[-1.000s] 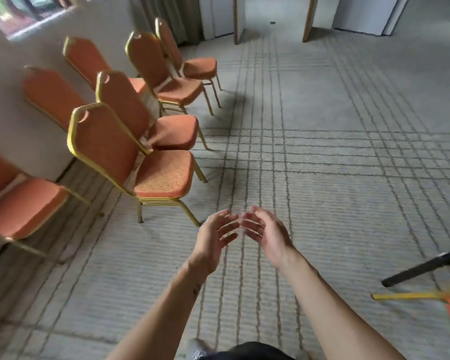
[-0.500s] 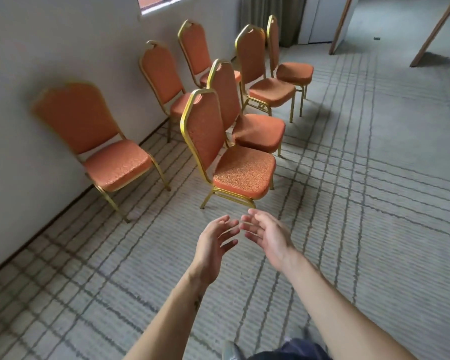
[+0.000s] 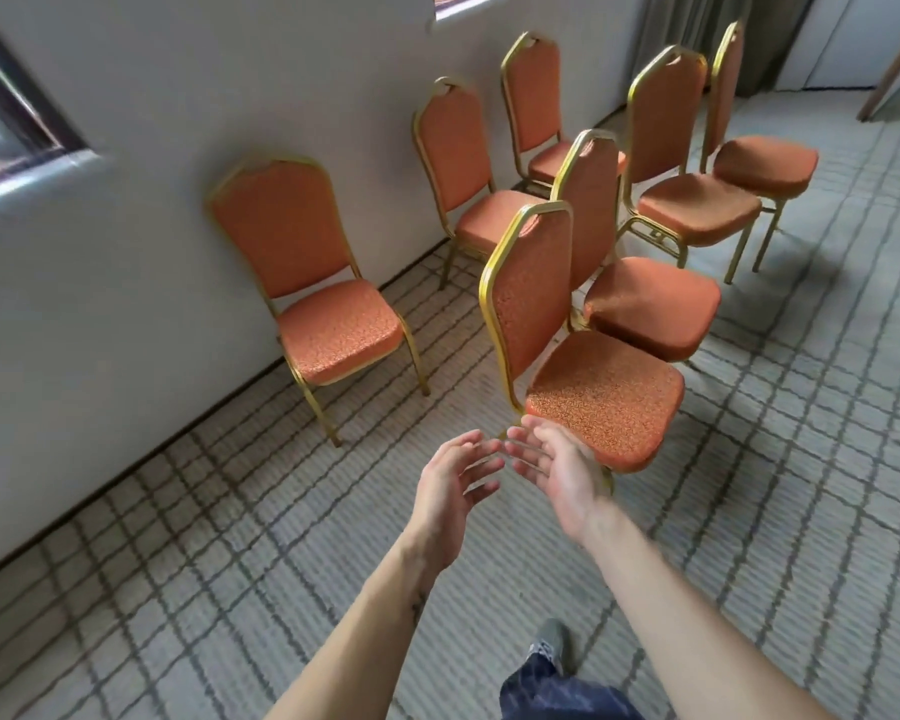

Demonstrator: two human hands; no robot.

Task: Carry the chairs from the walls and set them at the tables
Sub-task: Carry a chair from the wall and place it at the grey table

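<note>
Floor: grey carpet (image 3: pixel 230 537) with darker grid lines.
Wall: pale wall (image 3: pixel 126 252); window (image 3: pixel 6 122) at left, curtain (image 3: pixel 697 28) far right.
Chairs: seven orange, gold-framed; three backed to the wall, four in a row just in front.
Nearest chair (image 3: pixel 583 376): just beyond both hands.
Left hand (image 3: pixel 450 493): fingers spread, empty.
Right hand (image 3: pixel 559 472): fingers loosely spread, empty.
Change: chairs nearer than half a second ago; hands posed alike.

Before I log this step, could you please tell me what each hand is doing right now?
Left hand: open, holding nothing.
Right hand: open, holding nothing, in front of the nearest chair.
</note>
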